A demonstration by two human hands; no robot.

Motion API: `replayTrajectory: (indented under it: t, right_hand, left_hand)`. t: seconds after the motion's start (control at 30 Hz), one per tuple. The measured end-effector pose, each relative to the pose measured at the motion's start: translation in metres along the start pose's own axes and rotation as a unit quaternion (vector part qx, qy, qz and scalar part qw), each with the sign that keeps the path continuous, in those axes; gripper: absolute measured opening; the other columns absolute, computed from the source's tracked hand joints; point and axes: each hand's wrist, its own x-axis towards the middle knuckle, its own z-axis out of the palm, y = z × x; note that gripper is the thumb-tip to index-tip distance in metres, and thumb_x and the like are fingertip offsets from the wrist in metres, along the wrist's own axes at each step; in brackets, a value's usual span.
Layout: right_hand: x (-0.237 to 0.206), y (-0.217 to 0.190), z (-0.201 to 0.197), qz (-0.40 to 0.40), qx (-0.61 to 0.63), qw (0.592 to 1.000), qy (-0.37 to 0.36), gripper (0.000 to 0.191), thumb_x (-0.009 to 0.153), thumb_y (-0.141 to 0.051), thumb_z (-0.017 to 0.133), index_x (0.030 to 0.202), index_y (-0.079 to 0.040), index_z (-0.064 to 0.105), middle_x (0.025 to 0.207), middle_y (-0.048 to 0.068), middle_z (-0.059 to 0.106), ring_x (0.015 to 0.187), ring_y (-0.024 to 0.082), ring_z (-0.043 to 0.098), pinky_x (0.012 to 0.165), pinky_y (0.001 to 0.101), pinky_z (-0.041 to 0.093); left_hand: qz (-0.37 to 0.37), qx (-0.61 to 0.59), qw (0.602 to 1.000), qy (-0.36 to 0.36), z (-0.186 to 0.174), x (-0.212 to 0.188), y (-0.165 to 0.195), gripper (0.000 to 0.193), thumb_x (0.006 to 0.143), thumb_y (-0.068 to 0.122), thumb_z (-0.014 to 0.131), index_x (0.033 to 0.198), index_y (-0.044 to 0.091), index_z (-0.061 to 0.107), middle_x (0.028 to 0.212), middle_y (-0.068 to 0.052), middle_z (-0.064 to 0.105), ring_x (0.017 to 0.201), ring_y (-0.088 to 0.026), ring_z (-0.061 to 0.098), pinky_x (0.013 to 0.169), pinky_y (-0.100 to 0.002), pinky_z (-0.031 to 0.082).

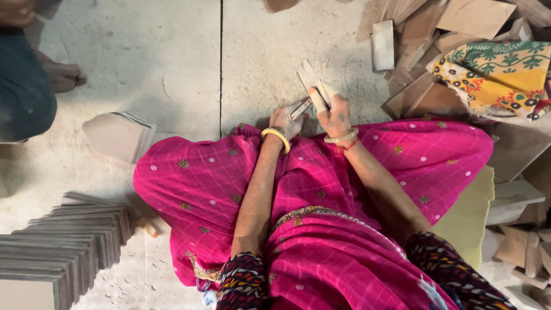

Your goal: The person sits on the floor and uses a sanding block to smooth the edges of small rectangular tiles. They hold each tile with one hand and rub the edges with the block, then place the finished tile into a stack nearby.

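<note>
A wide concrete floor (172, 51) carries everything. A long row of grey tiles (63, 247) stands on edge at the left, packed upright against one another; a loose heap of tile offcuts (413, 34) lies at the right, beside a patterned yellow cloth (493, 74). Over the pink sari lap (321, 189), the right hand (336, 115) has its grip clenched on thin tile strips (313, 80), fanned upward. The left hand (285, 119) pinches a small piece (299, 109) against them

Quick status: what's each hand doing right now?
Left hand: closed on a small flat tile piece.
Right hand: closed around a bundle of thin tile strips.
</note>
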Motion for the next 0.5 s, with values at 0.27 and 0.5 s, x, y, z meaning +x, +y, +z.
replayTrajectory:
  t: [0.27, 0.5]
  right_hand:
    - [0.005, 0.004, -0.027, 0.394, 0.146, 0.908, -0.007, 0.033, 0.103, -0.021, 0.065, 0.129, -0.002, 0.072, 0.076, 0.014, 0.057, 0.058, 0.021, 0.05, 0.05, 0.0379, 0.036]
    - [-0.006, -0.029, -0.018, 0.131, 0.129, 0.983, -0.026, 0.046, 0.089, -0.005, 0.055, 0.133, 0.001, 0.065, 0.088, 0.013, 0.071, 0.07, 0.018, 0.068, 0.061, 0.0333, 0.053]
  left_hand:
    - [0.008, 0.116, 0.993, -0.013, 0.012, 0.007, -0.019, 0.037, 0.087, 0.039, 0.074, 0.122, 0.026, 0.074, 0.091, -0.017, 0.074, 0.084, -0.041, 0.069, 0.073, -0.049, 0.055]
    - [-0.032, 0.001, 0.999, 0.011, 0.012, 0.003, -0.012, 0.033, 0.085, 0.02, 0.064, 0.115, 0.026, 0.076, 0.091, -0.014, 0.076, 0.083, -0.034, 0.075, 0.072, -0.043, 0.058]
